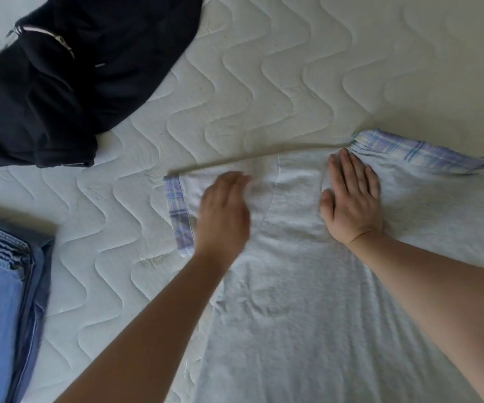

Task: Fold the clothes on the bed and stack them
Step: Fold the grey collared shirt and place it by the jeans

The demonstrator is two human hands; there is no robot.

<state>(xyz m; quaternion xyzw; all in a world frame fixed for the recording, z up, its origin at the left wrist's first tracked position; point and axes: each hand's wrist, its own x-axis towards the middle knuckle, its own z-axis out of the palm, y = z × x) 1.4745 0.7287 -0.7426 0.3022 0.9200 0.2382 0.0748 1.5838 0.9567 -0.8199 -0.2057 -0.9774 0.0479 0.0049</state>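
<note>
A light grey garment with blue plaid trim lies spread on the white quilted mattress, filling the lower right. One plaid-edged end is folded over at its left; a plaid collar part shows at the upper right. My left hand lies on the folded left part with fingers fairly straight, slightly blurred. My right hand presses flat on the cloth near the collar, fingers straight.
A dark navy garment with a zipper lies crumpled at the upper left. Folded blue jeans sit stacked at the lower left edge. Bare mattress shows between them and across the top right.
</note>
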